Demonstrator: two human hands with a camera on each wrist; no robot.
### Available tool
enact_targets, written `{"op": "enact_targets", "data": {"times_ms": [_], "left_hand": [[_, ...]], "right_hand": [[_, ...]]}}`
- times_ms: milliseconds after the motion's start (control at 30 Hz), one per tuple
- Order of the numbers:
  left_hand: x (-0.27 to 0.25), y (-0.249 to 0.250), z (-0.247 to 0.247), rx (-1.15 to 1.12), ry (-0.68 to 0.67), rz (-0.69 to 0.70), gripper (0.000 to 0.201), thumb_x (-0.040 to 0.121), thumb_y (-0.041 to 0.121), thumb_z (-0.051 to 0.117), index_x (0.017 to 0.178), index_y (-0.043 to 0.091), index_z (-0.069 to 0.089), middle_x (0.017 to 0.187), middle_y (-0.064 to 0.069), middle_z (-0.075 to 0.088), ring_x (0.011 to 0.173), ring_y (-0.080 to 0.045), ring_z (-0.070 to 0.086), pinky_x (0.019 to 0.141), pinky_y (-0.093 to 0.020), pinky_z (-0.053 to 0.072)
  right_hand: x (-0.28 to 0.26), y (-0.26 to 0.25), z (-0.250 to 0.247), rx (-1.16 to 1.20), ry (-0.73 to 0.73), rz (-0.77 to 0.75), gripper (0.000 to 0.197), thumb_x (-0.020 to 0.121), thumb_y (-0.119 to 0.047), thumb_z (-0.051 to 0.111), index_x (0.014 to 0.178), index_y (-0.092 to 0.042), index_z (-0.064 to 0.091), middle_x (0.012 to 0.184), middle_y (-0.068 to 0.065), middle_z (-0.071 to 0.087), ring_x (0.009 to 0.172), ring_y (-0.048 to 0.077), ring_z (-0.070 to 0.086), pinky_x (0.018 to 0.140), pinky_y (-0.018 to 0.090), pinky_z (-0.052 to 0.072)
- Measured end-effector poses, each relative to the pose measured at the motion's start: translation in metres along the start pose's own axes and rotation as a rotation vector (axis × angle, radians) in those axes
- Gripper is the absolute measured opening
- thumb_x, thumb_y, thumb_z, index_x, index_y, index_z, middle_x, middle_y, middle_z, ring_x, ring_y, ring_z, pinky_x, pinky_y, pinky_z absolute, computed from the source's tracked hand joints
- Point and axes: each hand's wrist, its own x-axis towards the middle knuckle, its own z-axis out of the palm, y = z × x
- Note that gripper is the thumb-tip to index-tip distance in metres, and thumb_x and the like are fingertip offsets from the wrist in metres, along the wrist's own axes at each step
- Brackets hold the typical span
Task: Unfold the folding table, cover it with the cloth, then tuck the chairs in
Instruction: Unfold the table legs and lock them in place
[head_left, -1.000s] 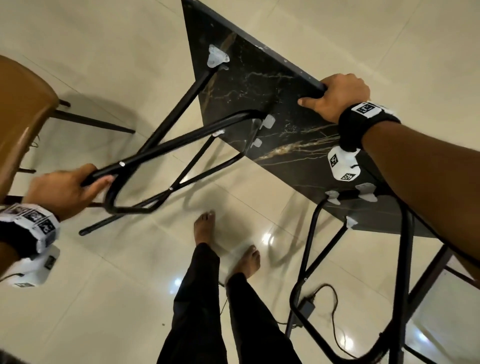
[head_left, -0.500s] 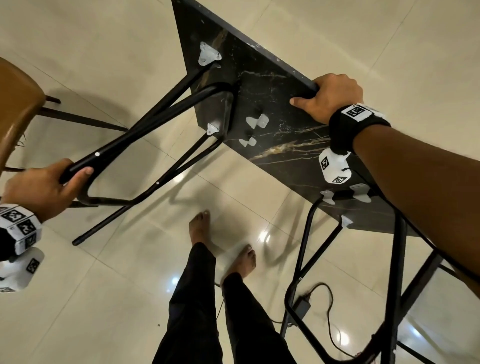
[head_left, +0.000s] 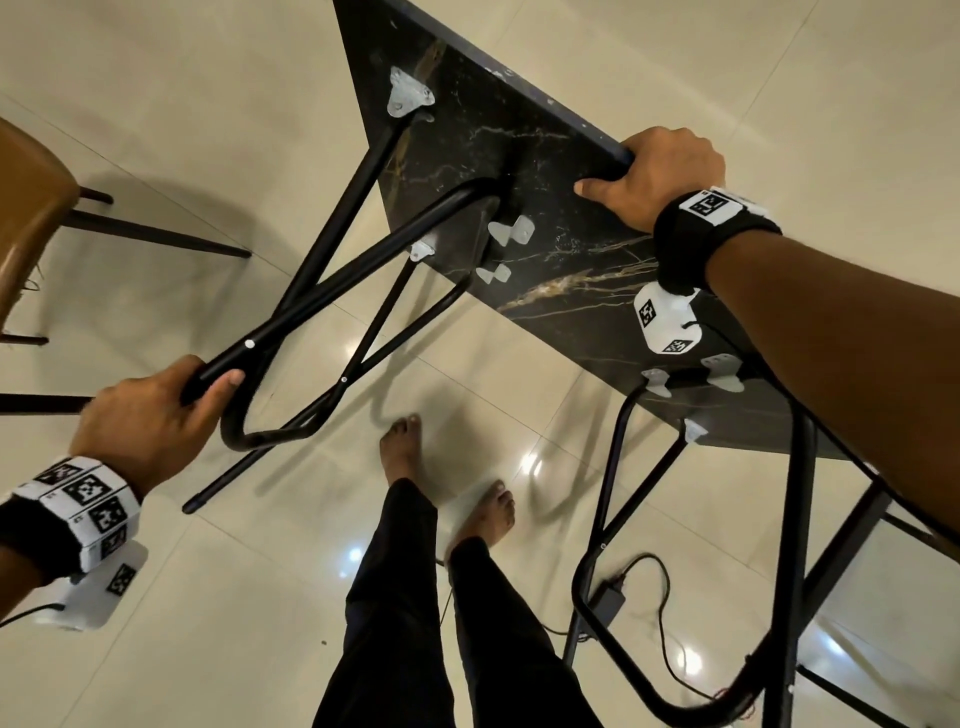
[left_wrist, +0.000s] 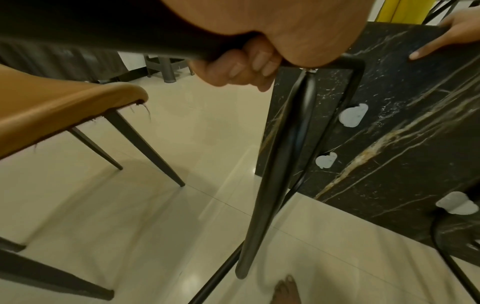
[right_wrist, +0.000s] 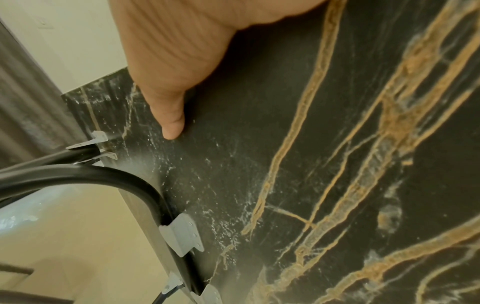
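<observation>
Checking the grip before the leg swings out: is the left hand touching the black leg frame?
Touching. In the left wrist view the left hand curls its fingers round the black leg frame; the head view agrees.

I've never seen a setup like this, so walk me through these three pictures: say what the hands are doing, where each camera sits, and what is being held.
No robot here: a person wears one camera on the head and one on each wrist, on the bands with black-and-white markers.

The head view looks down at both hands, the person's bare feet and the tiled floor. The left hand grips a black table leg, swung out from the tabletop, which is tipped on edge with its dark marbled underside facing the person. The right hand grips the tabletop's upper edge.

The left wrist view looks along that hand's fingers, curled round the leg. The right wrist view shows the thumb against the underside.

A brown chair stands to the left. No cloth is visible.
</observation>
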Motion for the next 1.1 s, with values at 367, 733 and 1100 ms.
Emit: {"op": "enact_targets", "data": {"times_ms": [367, 733, 1100], "left_hand": [[0.000, 0.022, -0.003, 0.011, 0.001, -0.080, 0.064, 0.084, 0.083, 0.028, 0.071, 0.022, 0.041, 0.052, -0.010, 0.054, 0.054, -0.038, 0.055, 0.056, -0.042, 0.049], [0.001, 0.019, -0.001, 0.125, -0.067, 0.149, 0.062, 0.075, 0.084, 0.043, 0.086, 0.023, 0.045, 0.062, 0.001, 0.062, 0.053, -0.031, 0.062, 0.048, -0.033, 0.049], [0.105, 0.154, -0.034, 0.293, -0.092, 0.495, 0.059, 0.084, 0.066, 0.050, 0.108, 0.012, 0.054, 0.097, -0.009, 0.063, 0.088, -0.032, 0.061, 0.068, -0.041, 0.054]], "right_hand": [[0.011, 0.004, 0.003, -0.004, 0.023, 0.033, 0.066, 0.080, -0.077, 0.061, 0.105, -0.017, 0.070, 0.081, 0.006, 0.060, 0.078, 0.030, 0.055, 0.069, 0.036, 0.042], [0.000, -0.004, 0.003, -0.010, -0.031, 0.052, 0.060, 0.081, -0.076, 0.060, 0.104, -0.022, 0.071, 0.074, 0.000, 0.054, 0.076, 0.030, 0.053, 0.068, 0.034, 0.038], [-0.002, -0.004, 0.005, 0.006, -0.038, 0.071, 0.062, 0.080, -0.076, 0.060, 0.108, -0.022, 0.070, 0.086, 0.002, 0.060, 0.080, 0.029, 0.054, 0.071, 0.035, 0.041]]}}
